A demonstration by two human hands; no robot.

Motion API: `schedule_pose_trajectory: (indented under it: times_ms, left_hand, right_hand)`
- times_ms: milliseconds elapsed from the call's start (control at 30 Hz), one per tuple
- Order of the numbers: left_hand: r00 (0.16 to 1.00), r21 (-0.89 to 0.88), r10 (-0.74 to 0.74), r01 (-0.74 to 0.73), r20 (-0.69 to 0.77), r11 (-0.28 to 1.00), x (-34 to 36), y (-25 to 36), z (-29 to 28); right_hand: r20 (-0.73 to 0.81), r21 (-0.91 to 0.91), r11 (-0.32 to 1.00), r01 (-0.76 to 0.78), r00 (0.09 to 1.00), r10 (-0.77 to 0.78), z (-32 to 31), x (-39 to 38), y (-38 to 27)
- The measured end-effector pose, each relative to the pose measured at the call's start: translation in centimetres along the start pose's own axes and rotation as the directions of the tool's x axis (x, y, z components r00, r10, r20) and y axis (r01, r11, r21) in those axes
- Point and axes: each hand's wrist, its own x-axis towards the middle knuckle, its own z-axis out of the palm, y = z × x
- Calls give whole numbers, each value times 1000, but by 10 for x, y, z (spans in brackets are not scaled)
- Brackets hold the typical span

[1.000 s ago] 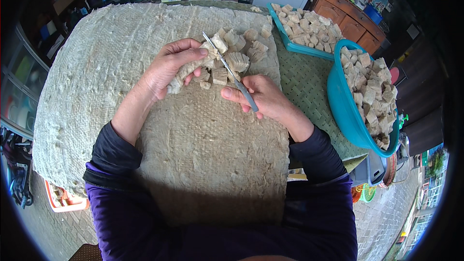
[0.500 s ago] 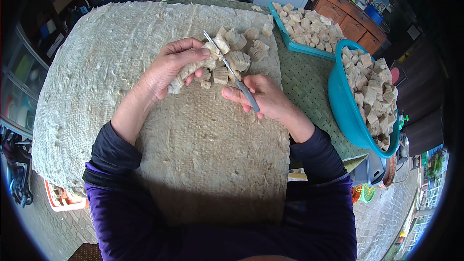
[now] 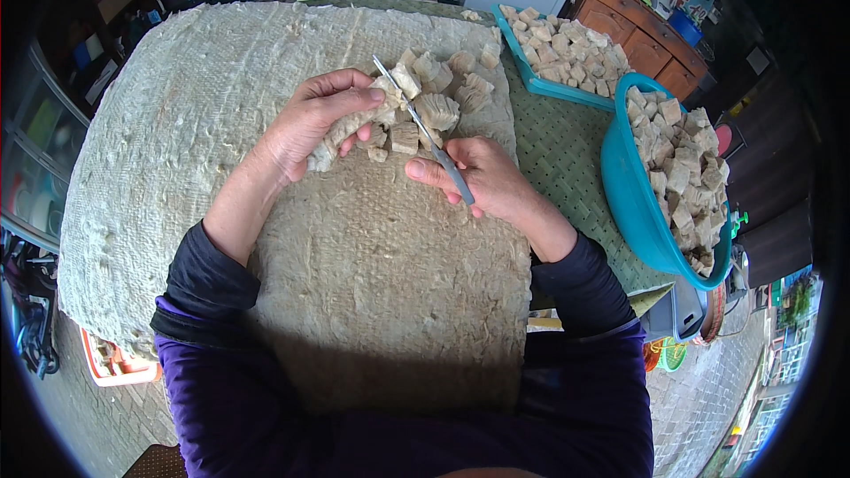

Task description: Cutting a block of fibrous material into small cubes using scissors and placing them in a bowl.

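My left hand (image 3: 329,108) is closed around a pale, fibrous, rough strip (image 3: 341,134), its thumb on top near the strip's far end. In my right hand (image 3: 482,175) is a thin knife (image 3: 409,104) with a grey handle, its blade slanting up and to the left. That blade lies close to the strip's far end; whether it touches cannot be made out. Several beige, ridged chunks (image 3: 436,111) lie loosely behind and under the blade. They rest on a thick, pale, matted fibre sheet (image 3: 381,239), as do both hands' surroundings.
At the right, a deep teal basin (image 3: 624,186) is heaped with beige cubes (image 3: 682,168). Behind it, a shallow teal tray (image 3: 549,87) holds more cubes. Both stand on a green woven-pattern table cover (image 3: 567,155). An orange-red crate (image 3: 124,372) sits on the paved floor at lower left.
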Motion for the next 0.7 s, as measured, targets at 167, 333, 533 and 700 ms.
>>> schedule_pose_trajectory:
  times_ms: [167,333,533,700]
  left_hand:
    - [1000,-12,-4,4,2,1000,-1,0,0]
    - [1000,-10,-22,22,12,1000,-1,2,2]
    - [1000,-8,-13,13,-26,1000,-2,0,5]
    - [999,10,-19,20,-38,1000,-2,2,6]
  right_hand:
    - [27,10,1000,24,999,-24,-5,1,0]
    - [38,88,992,86,995,-89,-5,1,5]
    - [35,44,998,49,998,-51,-3,1,3]
    - [5,2,1000,27,1000,-27,-1,0,2]
